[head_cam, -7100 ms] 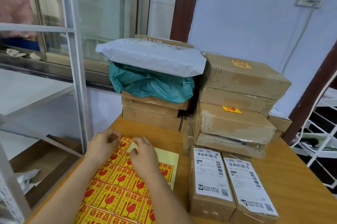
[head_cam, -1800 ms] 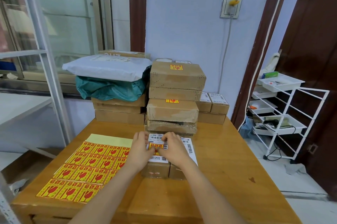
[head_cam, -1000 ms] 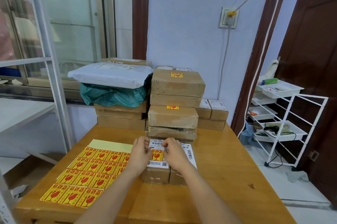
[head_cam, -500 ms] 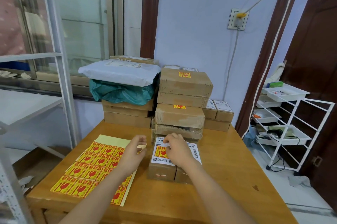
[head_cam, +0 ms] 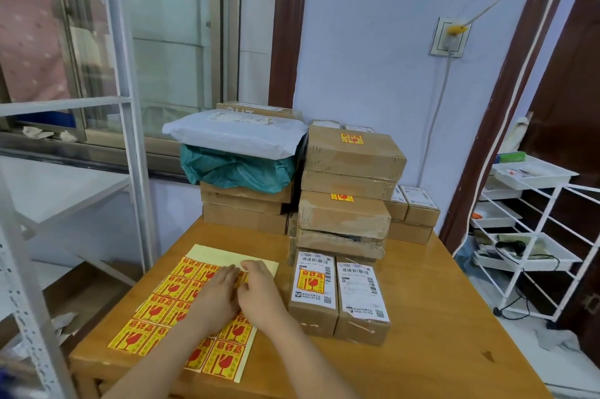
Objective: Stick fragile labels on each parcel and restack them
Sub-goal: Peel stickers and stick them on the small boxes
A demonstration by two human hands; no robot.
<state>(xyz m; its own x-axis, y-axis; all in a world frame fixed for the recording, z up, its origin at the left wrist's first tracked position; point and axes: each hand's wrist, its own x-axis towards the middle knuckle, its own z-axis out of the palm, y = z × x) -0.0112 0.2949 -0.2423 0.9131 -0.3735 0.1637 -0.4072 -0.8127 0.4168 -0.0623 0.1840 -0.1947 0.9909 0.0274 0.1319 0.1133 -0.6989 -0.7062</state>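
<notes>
Both hands are working low in the centre of the frame, side by side over the label sheet point(head_cam: 181, 307). The left hand point(head_cam: 216, 296) is lying on the sheet with its fingers point(head_cam: 229, 272) stretched forward and close together, tips pressing on the top row of stickers. The right hand point(head_cam: 259, 293) is sitting just beside it, fingers point(head_cam: 256, 267) bent down together at the sheet's upper edge — whether they are pinching a sticker I cannot tell, the tips are hidden.

The sheet is lying flat on the wooden table point(head_cam: 431, 317): glossy yellow squares with red glass symbols, on pale yellow backing bared along the top.

Just right of the hands, two small parcels are sitting side by side, both brown cardboard blocks with white shipping slips. The left parcel point(head_cam: 313, 293) is already wearing a yellow fragile label point(head_cam: 310, 280) on its slip; the right parcel point(head_cam: 362, 298) is showing only its white slip.

Behind them, in mid-frame, the taped box stack point(head_cam: 349, 190) is standing with yellow stickers on two boxes — crinkled tape, squared corners. Left of it, a white mailer bag point(head_cam: 233, 132) is sagging over a teal plastic bag point(head_cam: 237, 168) on more cartons.
</notes>
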